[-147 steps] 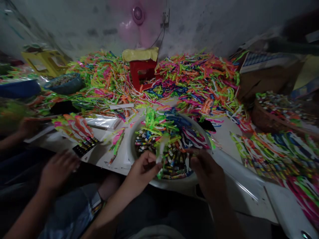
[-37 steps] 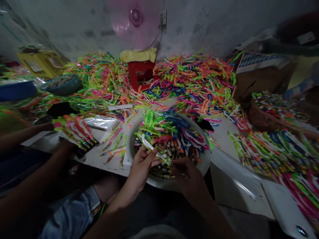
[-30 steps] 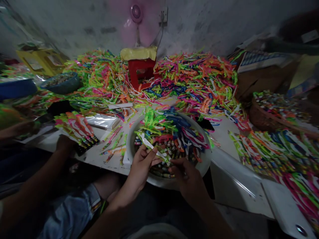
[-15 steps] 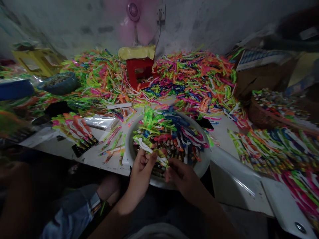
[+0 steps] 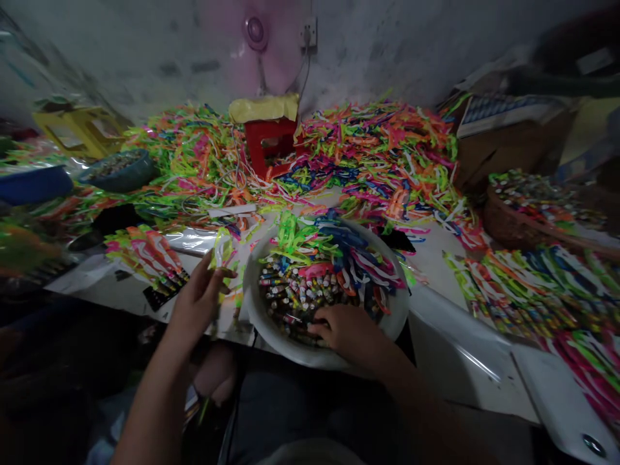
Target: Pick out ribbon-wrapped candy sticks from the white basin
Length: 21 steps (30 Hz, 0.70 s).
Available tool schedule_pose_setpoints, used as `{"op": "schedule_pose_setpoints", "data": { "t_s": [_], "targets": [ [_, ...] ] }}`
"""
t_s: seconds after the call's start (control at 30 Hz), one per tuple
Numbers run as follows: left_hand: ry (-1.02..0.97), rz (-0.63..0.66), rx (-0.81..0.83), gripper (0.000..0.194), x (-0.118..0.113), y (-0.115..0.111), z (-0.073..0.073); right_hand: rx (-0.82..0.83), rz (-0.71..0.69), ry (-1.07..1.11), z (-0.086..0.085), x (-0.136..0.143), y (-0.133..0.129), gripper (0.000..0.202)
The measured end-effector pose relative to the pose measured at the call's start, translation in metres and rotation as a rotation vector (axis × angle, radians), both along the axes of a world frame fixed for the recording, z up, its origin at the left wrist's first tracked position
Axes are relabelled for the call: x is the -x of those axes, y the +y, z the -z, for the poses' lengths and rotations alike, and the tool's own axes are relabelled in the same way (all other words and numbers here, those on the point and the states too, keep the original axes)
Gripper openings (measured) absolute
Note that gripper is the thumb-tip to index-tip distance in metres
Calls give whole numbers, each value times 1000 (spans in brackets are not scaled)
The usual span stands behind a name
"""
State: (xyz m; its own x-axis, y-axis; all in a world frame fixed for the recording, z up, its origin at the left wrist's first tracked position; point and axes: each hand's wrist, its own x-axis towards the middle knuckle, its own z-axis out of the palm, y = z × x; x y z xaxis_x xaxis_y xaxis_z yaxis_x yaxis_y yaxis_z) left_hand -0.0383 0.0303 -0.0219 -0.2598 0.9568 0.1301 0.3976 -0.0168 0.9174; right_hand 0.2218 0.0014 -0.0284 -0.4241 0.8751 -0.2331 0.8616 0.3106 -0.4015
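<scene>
A grey, dark-stained wall (image 5: 378,51) closes the far side, under dim light. A pink fan (image 5: 256,33) stands before it, left of a socket (image 5: 309,32). Below is a red stool (image 5: 271,143); a yellow stool (image 5: 82,129) stands far left. The near floor is probably bare, but too dark to tell.

The left hand (image 5: 202,292) partly hides the yellow-green piece (image 5: 223,245) (fan blades (image 5: 281,55) blurred).

It was a workshop: brightly coloured plastic pieces (image 5: 387,139) lay heaped across a worktable (image 5: 436,258).
</scene>
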Motion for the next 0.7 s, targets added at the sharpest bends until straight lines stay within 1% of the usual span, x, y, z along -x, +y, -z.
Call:
{"op": "schedule_pose_setpoints", "data": {
  "t_s": [0.07,0.1,0.13,0.17,0.2,0.23,0.3,0.37,0.4,0.43,0.5,0.57,0.7],
  "targets": [
    [335,-47,77,56,27,18,7,34,-39,-101,-2,0,7,21],
    [495,-74,98,54,36,25,11,41,-54,-117,-3,2,9,20],
    [629,-92,86,52,40,31,14,45,-65,-126,-3,4,9,21],
    [727,-90,39,50,40,37,16,51,-75,-142,-4,6,9,21],
    [786,-58,-37,47,36,41,17,56,-86,-157,-5,8,9,21],
    [816,4,-127,43,28,46,17,61,-96,-170,-6,10,9,21],
    [845,213,-267,35,5,55,14,69,-116,-194,-8,12,10,24],
    [912,434,-313,31,-23,66,10,82,-127,-227,-10,13,11,28],
    [969,507,-304,30,-35,72,9,88,-128,-247,-11,14,12,29],
    [1027,551,-281,29,-46,78,8,91,-125,-266,-11,15,13,29],
    [1117,558,-226,29,-62,87,8,91,-115,-300,-12,16,13,27],
    [1162,529,-186,30,-71,93,9,85,-107,-320,-11,18,13,25],
    [1170,519,-207,30,-73,93,9,56,-67,-335,-9,20,12,26]
  ]
}}
